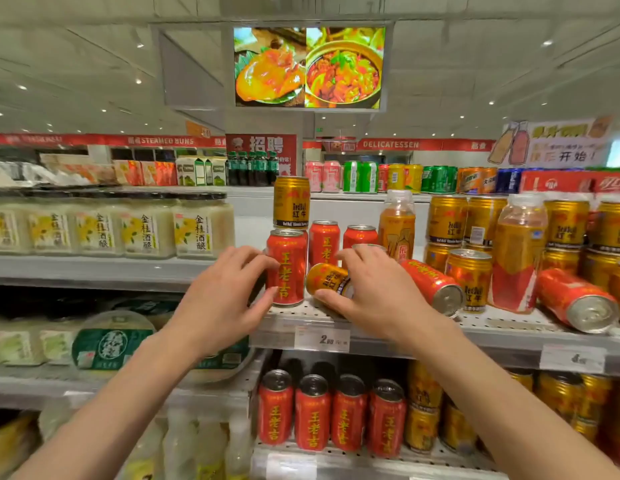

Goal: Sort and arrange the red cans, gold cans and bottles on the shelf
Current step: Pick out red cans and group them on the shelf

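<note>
An upright red can (pixel 287 268) stands at the front left of the perforated shelf (pixel 502 323); my left hand (pixel 225 296) curls around its left side, fingers and thumb touching it. A gold can (pixel 327 279) lies on its side beside it, and my right hand (pixel 369 289) grips it from the right. Another gold can (pixel 291 201) is stacked on top of the red cans behind. Two red cans (pixel 431 285) (pixel 577 299) lie tipped over to the right. Orange bottles (pixel 397 225) (pixel 518 254) stand among upright gold cans (pixel 469 277).
Jars with yellow labels (pixel 145 230) fill the shelf to the left. The lower shelf holds a row of red cans (pixel 331 414) and gold cans (pixel 424 410). A price tag (pixel 322 338) hangs on the shelf edge. More drinks (pixel 360 176) line a far shelf.
</note>
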Available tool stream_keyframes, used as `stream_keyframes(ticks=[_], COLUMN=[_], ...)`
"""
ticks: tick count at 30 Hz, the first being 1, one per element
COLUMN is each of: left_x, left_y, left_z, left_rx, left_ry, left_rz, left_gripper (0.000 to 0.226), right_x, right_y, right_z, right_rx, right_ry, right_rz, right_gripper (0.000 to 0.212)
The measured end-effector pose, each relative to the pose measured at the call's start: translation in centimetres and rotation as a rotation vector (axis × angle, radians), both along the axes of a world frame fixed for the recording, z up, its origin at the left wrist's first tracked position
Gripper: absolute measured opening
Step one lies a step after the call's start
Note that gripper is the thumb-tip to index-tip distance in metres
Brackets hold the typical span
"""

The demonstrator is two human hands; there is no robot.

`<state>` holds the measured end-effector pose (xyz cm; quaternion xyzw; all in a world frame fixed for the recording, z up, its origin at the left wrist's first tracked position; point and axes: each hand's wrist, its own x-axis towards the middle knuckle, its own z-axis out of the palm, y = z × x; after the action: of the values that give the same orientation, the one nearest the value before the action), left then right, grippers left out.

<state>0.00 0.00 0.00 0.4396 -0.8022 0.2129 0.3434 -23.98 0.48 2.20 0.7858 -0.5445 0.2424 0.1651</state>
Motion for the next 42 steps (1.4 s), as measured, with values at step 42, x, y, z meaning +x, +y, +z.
stream_keyframes(ticks=[42], left_x=[-2.0], left_y=[-2.9], left_z=[-0.3], left_rx=[-0.082], left_ry=[0.14], left_rz=[-0.048], left_gripper=[0.043], right_x=[-3.3], right_y=[-0.6], right_z=[-2.2], right_rx=[-0.101], right_ry=[-0.4], right_rz=[0.153], right_gripper=[0.055])
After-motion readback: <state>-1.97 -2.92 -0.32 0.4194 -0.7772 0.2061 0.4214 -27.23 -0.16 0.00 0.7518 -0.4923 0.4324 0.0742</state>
